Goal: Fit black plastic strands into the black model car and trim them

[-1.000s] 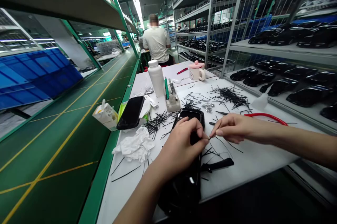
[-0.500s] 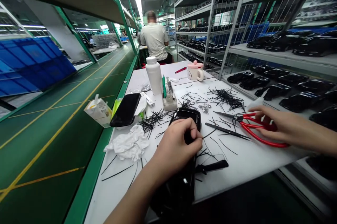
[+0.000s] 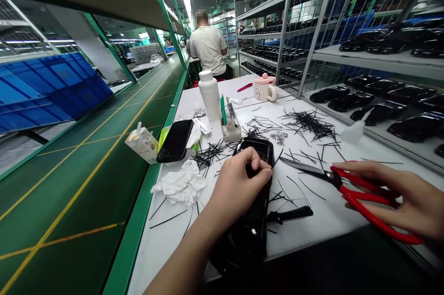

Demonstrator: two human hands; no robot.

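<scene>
My left hand point(image 3: 237, 184) is closed on a glossy black toy car body point(image 3: 251, 228) that lies lengthwise on the white table point(image 3: 312, 235), fingertips pinching at its roof near a thin black cable tie. My right hand point(image 3: 398, 195) grips red-handled scissors point(image 3: 360, 193) lifted over the table; their closed blades point left toward the car body. Loose black cable ties point(image 3: 305, 121) are scattered across the table.
A white bottle point(image 3: 210, 95), a small tool stand point(image 3: 231, 126), a black phone point(image 3: 175, 140), a crumpled white cloth point(image 3: 180, 184), a small carton point(image 3: 143, 142) and a pink-lidded mug point(image 3: 265, 88) stand nearby. Green conveyor point(image 3: 86, 156) at left, shelves of black car bodies point(image 3: 378, 101) at right. A person point(image 3: 209, 50) works beyond.
My right hand left the tie it was pinching, reached right to the red scissors, picked them up and now points them at the car body. My left hand stayed on it.
</scene>
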